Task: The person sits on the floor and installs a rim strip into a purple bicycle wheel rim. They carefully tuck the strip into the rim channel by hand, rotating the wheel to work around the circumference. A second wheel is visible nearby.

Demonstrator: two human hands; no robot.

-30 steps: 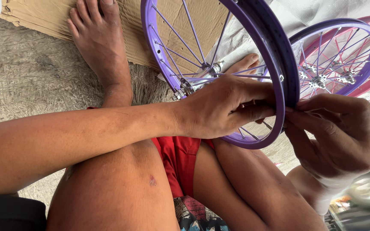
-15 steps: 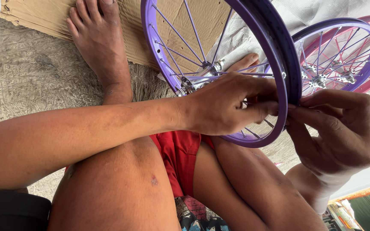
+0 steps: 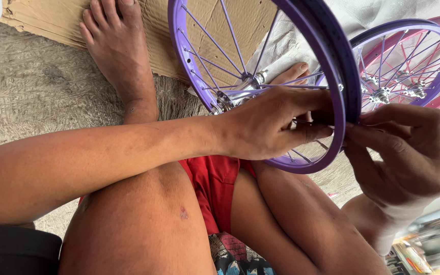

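The left hand [image 3: 271, 125] has crept further along the purple wheel rim [image 3: 327, 66], fingers closed on a spoke; the right hand [image 3: 403, 153] pinches the rim's outer edge (best kept steady).

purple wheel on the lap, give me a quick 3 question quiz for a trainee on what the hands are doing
1. True or false: the left hand reaches in among the spokes of the purple wheel.
2. Multiple choice: where are the right hand fingertips? A) on the hub B) at the wheel's rim, opposite the left hand C) on the cardboard
3. Short answer: what lies under the bare foot?

Key
1. True: its fingers sit inside the rim, between the spokes.
2. B: they pinch at the outer side of the rim.
3. A sheet of brown cardboard on rough ground.
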